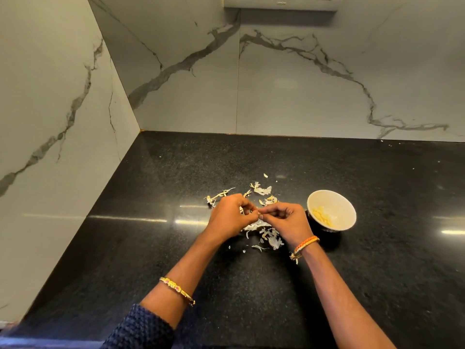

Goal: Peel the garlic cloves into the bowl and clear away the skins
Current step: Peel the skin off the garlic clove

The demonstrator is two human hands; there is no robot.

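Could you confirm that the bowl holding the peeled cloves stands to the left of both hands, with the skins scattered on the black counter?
Not quite: the head view shows the bowl with peeled cloves to the right of both hands, beside the right hand. The skins do lie scattered on the black counter.

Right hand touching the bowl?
Apart. In the head view the right hand pinches something at the left hand, with dark counter showing before the bowl rim.

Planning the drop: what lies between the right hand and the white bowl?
In the head view, only bare black granite counter separates the right hand from the white bowl of peeled garlic.
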